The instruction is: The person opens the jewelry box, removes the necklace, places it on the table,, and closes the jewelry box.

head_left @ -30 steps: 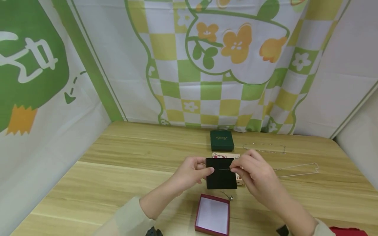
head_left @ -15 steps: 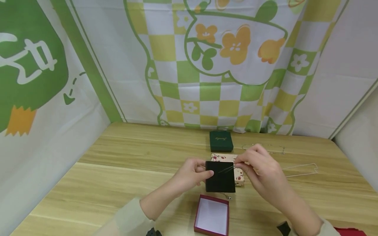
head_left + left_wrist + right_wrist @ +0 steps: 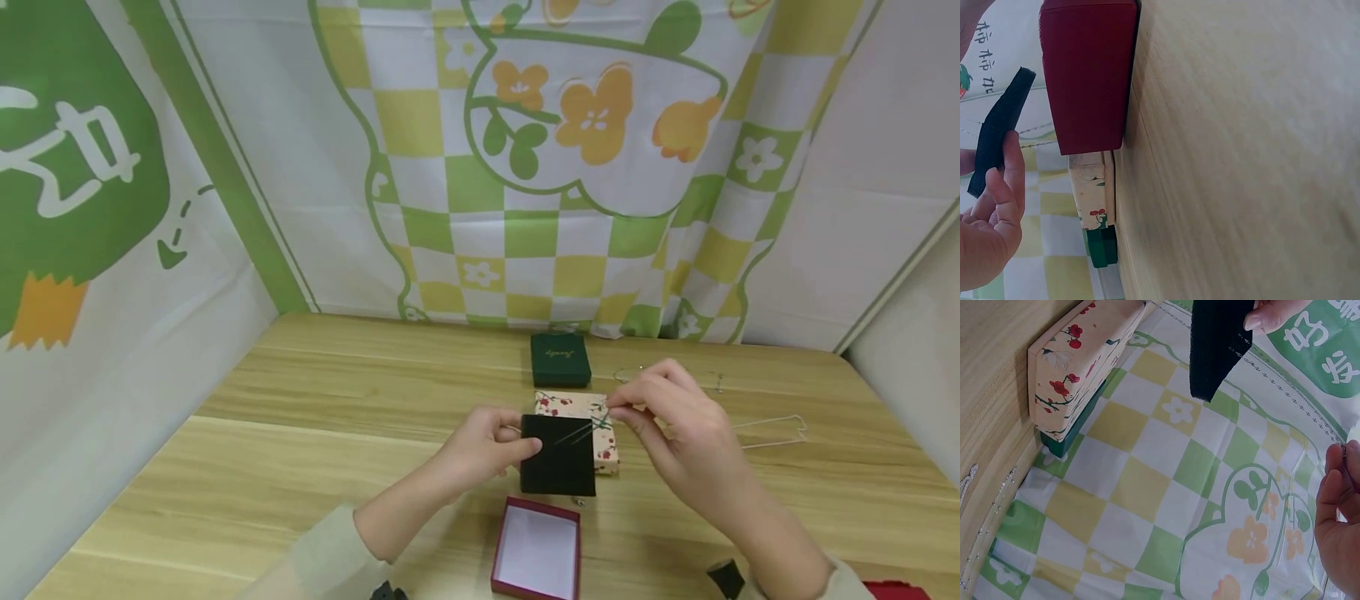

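My left hand [image 3: 480, 446] pinches the left edge of a square black jewelry pad [image 3: 557, 471], thumb on its front face. A thin necklace chain [image 3: 573, 433] passes through the pad. My right hand [image 3: 678, 425] pinches the front end of that chain between thumb and fingertips, to the right of the pad. Two strands stretch from pad to fingers in the right wrist view. Strands also come out of the pad's other face in the left wrist view. A small pendant [image 3: 577, 502] shows just below the pad; whether it joins this chain I cannot tell.
A red box base [image 3: 537, 546] with a white inside lies in front of the pad. Behind the pad are a floral box [image 3: 606, 458] and a green box [image 3: 560, 360]. Necklaces [image 3: 776, 443] lie at the right. Something red [image 3: 892, 590] shows at the lower right.
My right hand has moved up and to the right with the chain, so longer strands stand out from the pad. The pad has sunk slightly in my left hand.
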The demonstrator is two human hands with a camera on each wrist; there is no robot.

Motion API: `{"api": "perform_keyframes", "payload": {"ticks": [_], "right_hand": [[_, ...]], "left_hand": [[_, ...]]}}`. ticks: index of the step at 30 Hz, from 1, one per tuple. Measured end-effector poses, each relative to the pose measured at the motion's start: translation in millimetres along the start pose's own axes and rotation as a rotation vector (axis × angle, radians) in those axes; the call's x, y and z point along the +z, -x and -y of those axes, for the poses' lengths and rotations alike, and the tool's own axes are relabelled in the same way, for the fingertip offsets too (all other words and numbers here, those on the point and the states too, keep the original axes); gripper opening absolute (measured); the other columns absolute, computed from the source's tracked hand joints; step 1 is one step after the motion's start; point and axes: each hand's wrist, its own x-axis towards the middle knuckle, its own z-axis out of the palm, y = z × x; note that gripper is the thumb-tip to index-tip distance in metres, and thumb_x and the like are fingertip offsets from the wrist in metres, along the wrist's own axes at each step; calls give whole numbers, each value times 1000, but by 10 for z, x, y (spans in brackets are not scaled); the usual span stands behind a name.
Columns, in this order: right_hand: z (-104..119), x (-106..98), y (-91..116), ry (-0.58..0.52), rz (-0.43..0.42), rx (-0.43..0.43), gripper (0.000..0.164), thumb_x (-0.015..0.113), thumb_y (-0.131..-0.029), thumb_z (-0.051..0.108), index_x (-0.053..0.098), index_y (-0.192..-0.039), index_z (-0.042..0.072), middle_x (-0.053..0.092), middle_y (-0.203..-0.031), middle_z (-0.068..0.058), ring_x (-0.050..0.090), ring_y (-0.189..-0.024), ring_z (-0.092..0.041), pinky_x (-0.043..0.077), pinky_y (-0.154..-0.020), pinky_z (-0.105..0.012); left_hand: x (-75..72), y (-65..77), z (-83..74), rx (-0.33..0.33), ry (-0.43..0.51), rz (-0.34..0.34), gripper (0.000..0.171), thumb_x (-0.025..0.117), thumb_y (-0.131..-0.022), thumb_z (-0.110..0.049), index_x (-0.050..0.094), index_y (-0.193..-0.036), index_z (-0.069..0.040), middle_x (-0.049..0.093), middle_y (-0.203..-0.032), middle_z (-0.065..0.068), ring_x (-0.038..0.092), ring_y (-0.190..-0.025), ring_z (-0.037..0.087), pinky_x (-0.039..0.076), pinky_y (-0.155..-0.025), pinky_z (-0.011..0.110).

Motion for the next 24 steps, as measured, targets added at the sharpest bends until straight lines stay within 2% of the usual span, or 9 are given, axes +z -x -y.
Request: {"api": "perform_keyframes", "payload": {"ticks": [2, 6, 8, 11, 15, 18, 24], "right_hand": [[-1, -5, 0, 3, -2, -1, 29, 53, -101, 28, 69, -87, 8, 68, -79, 0, 51, -83, -11, 42, -68, -15], [-9, -17, -2, 0, -14, 0, 30, 54, -101, 29, 69, -86, 8, 68, -80, -1, 51, -83, -10, 43, -68, -13], [-18, -24, -3, 1, -24, -1, 31, 54, -101, 29, 69, -86, 7, 68, -80, -1, 51, -82, -10, 43, -67, -12], [-30, -34, -7, 4, -37, 2, 32, 54, -101, 30, 70, -86, 7, 69, -80, -1, 51, -81, -9, 44, -67, -11], [-29, -53, -5, -1, -28, 26, 32, 54, -101, 32, 70, -87, 8, 69, -81, -1, 51, -81, -7, 44, -67, -10], [-23, -63, 1, -16, -15, 47, 32, 54, -101, 32, 70, -89, 8, 68, -82, -1, 52, -81, -6, 45, -69, -9], [-32, -86, 25, -109, 0, 117, 31, 58, -99, 33, 71, -89, 7, 68, -84, -2, 53, -81, -2, 47, -71, -9]], "left_hand": [[-4, 1, 4, -2, -1, 5, 19, 67, -93, -14, 67, -103, 1, 49, -56, -7, 56, -64, 9, 42, -57, 24], [-13, 5, 17, -10, -2, 4, 13, 67, -93, -14, 62, -92, -2, 42, -54, -7, 52, -62, 9, 41, -57, 24], [-21, 10, 23, -10, -5, 0, 17, 67, -92, -13, 55, -83, -6, 40, -53, -7, 50, -61, 10, 41, -56, 24], [-34, 20, 27, -13, -7, -2, 24, 66, -92, -13, 48, -77, -10, 39, -54, -7, 48, -61, 10, 42, -56, 24], [-50, 28, 29, -14, -12, -12, 13, 67, -92, -13, 59, -88, -4, 51, -57, -7, 51, -63, 10, 43, -57, 25], [-54, 23, 36, -17, -13, -19, 16, 67, -92, -13, 64, -100, 1, 58, -62, -6, 54, -65, 10, 43, -57, 25], [-69, 22, 42, -27, -15, -12, 13, 67, -92, -13, 61, -94, -1, 51, -58, -6, 54, -65, 11, 43, -58, 25]]}}
